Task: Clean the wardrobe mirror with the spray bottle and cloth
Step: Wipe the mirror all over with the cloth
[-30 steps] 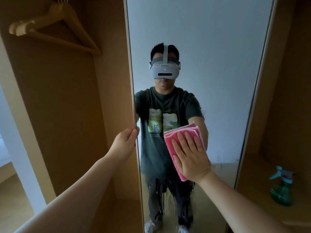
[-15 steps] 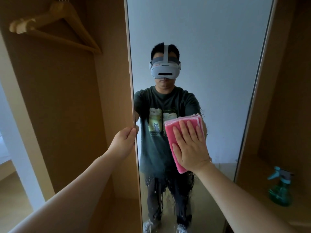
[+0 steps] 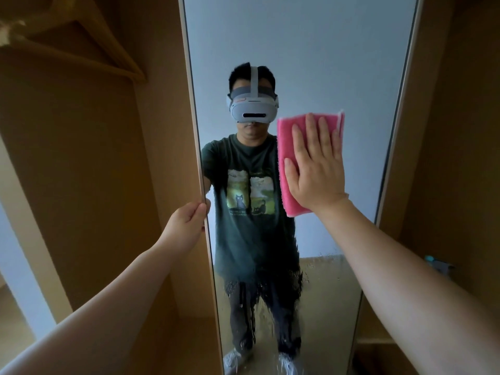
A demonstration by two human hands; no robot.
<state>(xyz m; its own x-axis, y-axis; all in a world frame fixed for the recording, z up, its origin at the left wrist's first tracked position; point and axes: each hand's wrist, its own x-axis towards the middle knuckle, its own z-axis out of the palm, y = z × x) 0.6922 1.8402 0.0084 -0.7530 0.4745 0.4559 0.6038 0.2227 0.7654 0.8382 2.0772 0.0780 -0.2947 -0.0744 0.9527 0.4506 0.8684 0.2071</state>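
Observation:
The tall wardrobe mirror (image 3: 311, 44) fills the middle of the view and reflects a person wearing a headset. My right hand (image 3: 315, 169) lies flat with straight fingers on a folded pink cloth (image 3: 285, 147), pressing it against the glass right of centre. My left hand (image 3: 189, 226) grips the mirror door's left edge at mid height. Wet droplets and streaks cover the lower glass (image 3: 319, 280). The spray bottle's teal and grey trigger head (image 3: 438, 265) peeks out behind my right forearm on a shelf at the right; its body is hidden.
A wooden hanger (image 3: 81, 41) hangs at the upper left inside the open wardrobe compartment (image 3: 81, 185). Wooden wardrobe panels (image 3: 460, 131) stand to the right of the mirror, with a low shelf (image 3: 376, 341) below.
My right hand has slid the pink cloth up and to the right across the glass. My left hand keeps its grip on the door edge. The view has shifted closer.

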